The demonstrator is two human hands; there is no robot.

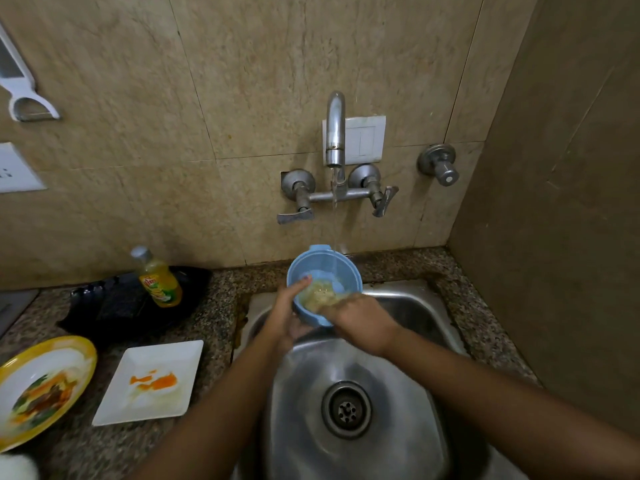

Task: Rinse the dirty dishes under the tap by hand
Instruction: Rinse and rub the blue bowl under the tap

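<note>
L hand (289, 318) wraps the blue bowl (323, 282) from the side, tilted over the sink (408, 303), w/ tap (335, 133) water running into it. R hand (360, 322) fingers inside, blurred, prob. rubbing residue; its grip can't be told. Square plate (149, 382) & yellow-rimmed plate (45, 386) on surface (214, 306) beside soap bottle (160, 279).

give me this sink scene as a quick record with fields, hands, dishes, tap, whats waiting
tap: tap running, stream falling into the blue bowl
left hand: left hand holds the bowl by its near-left rim, over the sink
right hand: right hand reaches into the bowl, fingers rubbing the inside; grip blurred
waiting dishes: white square plate with orange smears; yellow-rimmed plate with food scraps, both on the counter on the left
soap: dish soap bottle standing on a black tray
</note>
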